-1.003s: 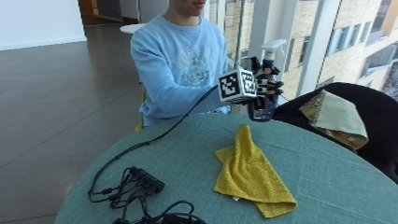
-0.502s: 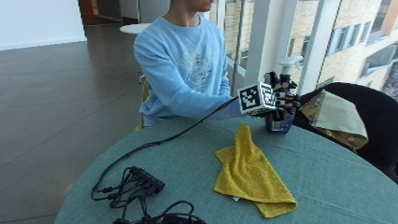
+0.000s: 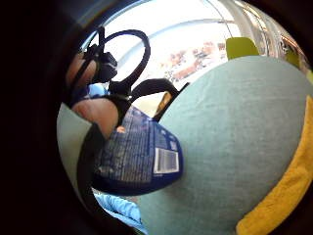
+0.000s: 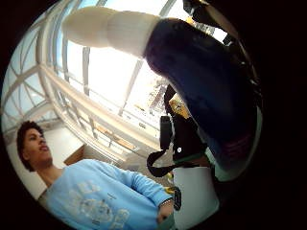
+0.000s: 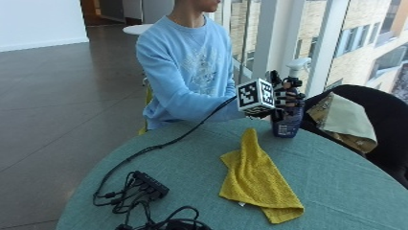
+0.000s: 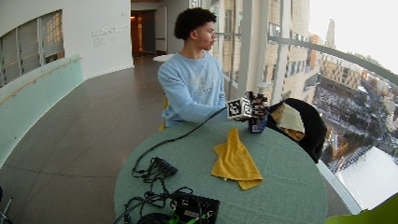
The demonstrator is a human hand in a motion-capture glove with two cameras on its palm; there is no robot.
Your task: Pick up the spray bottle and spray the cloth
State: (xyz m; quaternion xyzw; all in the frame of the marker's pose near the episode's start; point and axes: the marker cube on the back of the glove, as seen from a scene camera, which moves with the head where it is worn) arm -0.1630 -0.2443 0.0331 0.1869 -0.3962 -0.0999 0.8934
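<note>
Now the right hand (image 5: 285, 96) curls around the spray bottle (image 5: 288, 122) standing on the table (image 5: 357, 191); lifting and spraying the cloth (image 5: 258, 177), at seven o'clock, remain.

Blue bottle (image 5: 288, 122) upright (gripped) — yellow cloth (image 5: 258, 177) flat.

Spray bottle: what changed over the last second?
The gloved right hand, gripping the spray bottle, came down and moved away from the person's chest toward the window side; the bottle was raised above the table a second ago and now sits at or just above its surface beyond the yellow cloth. The grip is unchanged, and the cloth has not moved.
</note>
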